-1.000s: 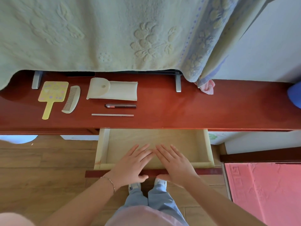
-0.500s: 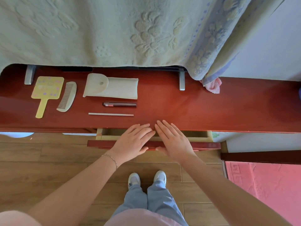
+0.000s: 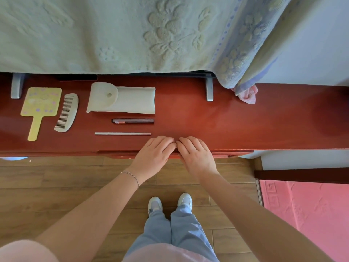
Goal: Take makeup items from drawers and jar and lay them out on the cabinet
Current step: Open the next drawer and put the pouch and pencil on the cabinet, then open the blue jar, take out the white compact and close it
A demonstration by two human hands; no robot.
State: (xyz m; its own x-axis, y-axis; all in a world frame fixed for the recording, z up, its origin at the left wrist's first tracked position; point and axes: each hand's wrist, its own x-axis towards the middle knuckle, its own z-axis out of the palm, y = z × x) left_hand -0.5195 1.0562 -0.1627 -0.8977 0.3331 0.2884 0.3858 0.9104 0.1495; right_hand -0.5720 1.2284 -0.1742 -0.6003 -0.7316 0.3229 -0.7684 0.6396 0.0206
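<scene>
Across the red cabinet top (image 3: 264, 125) lie one yellow hand mirror (image 3: 40, 104), one comb (image 3: 67, 112), one cream pouch (image 3: 120, 98), one dark pen-like stick (image 3: 133, 121) and one thin pale stick (image 3: 122, 133), with two hands at the lower edge.

Single head cam looks steeply down (wide-angle) at cabinet (image 3: 245, 125) edge, close, floor (image 3: 56, 186) below.

Pale green towel (image 3: 113, 33) with embossed flowers hangs over the back, blue-patterned border (image 3: 243, 46) at its right edge. Two grey metal feet (image 3: 209, 91) show under its hem, one far left, one right of centre. Crumpled pink cloth (image 3: 247, 95) sits just below the towel's right corner. Wood plank floor (image 3: 56, 186) below. Pink embossed mat (image 3: 306, 210) bottom right. White wall (image 3: 311, 53) upper right.
</scene>
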